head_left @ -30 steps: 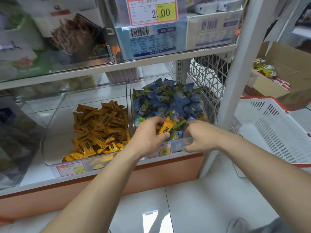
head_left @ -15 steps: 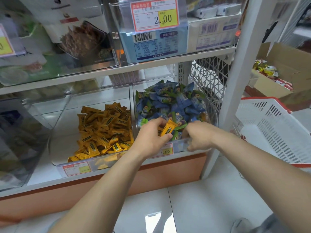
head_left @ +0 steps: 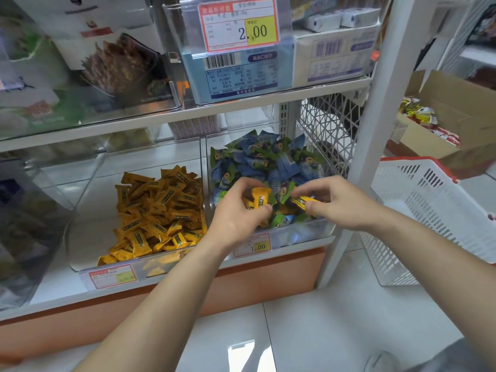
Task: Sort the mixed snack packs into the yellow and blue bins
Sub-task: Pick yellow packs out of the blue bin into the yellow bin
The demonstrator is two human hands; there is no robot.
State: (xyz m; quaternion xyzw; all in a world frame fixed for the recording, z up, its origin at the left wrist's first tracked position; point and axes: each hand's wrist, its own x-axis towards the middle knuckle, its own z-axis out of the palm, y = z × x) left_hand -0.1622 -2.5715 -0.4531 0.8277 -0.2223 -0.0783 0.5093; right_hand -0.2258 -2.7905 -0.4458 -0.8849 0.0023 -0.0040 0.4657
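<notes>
Pulling misfiled yellows from the blue bin (head_left: 303, 233): left hand (head_left: 236, 213) curls round a yellow pack (head_left: 259, 198), right hand (head_left: 342, 202) pinches a second yellow pack (head_left: 302, 202), both just above the blue packs (head_left: 257, 162). Probably gripped for transfer to the yellow bin (head_left: 91, 226), adjacent left.

Yellow packs (head_left: 158, 210) lie heaped in the left clear bin (head_left: 88, 210); blue packs (head_left: 263, 159) fill the right clear bin (head_left: 300, 233). At its front, the left grip (head_left: 236, 218) pinches a stray yellow pack (head_left: 259, 198), the right grip (head_left: 341, 202) a second stray pack (head_left: 302, 201).
</notes>
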